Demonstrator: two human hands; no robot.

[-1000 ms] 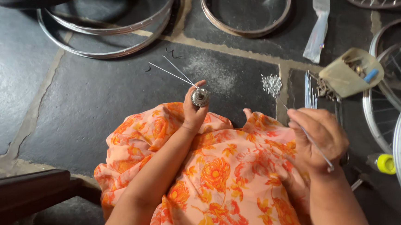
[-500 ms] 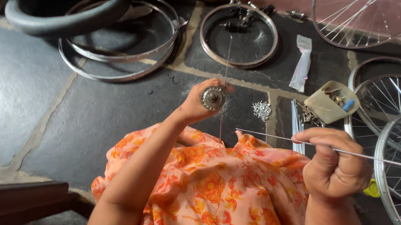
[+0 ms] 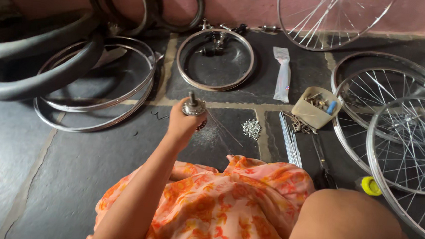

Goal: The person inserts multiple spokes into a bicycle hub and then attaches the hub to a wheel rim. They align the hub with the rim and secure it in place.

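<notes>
My left hand (image 3: 180, 125) is raised over the dark stone floor and grips a metal wheel hub (image 3: 194, 106), held upright by its axle. A few thin spokes (image 3: 224, 130) hang from the hub, slanting down to the right. My lap is covered by an orange floral cloth (image 3: 207, 208). Only my right upper arm (image 3: 343, 226) shows, at the bottom right; the right hand itself is out of frame.
Bare rims (image 3: 215, 59) and black tyres (image 3: 38, 69) lie at the back left. Spoked wheels (image 3: 408, 141) lie on the right. Between them are a beige box of small parts (image 3: 315, 108), a pile of spoke nipples (image 3: 251, 128), a bundle of spokes (image 3: 289, 144) and a plastic packet (image 3: 283, 74).
The view has tilted up towards the wall. My right hand, which held a single spoke, has gone out of view. My left hand still holds the hub.
</notes>
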